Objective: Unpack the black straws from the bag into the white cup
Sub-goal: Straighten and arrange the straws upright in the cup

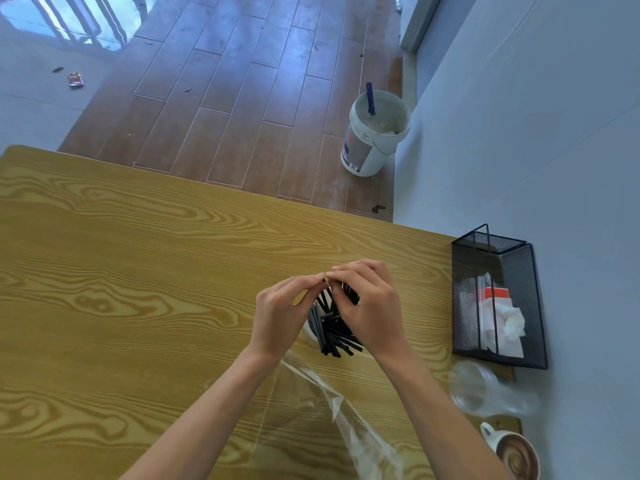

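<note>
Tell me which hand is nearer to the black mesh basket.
Right. The right hand is over the black straws, beside the black mesh basket; the left hand is farther away.

A wood-grain table [138, 271] stands on brown plank floor [242, 98]; a pale wall [536, 133] runs along its right.

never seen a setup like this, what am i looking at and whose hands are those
There is no machine here. One wide-angle camera sits on a person's head and looks down, so the two bare arms are that person's own. They work over a wooden table. The left hand and right hand meet at the fingertips above a bunch of black straws, pinching something small that I cannot make out. The straws stand in a white cup, mostly hidden. An empty-looking clear plastic bag lies nearer the person. On the right are a black mesh basket with tissues, clear plastic cups and a coffee mug. A white bucket stands on the floor.
</note>
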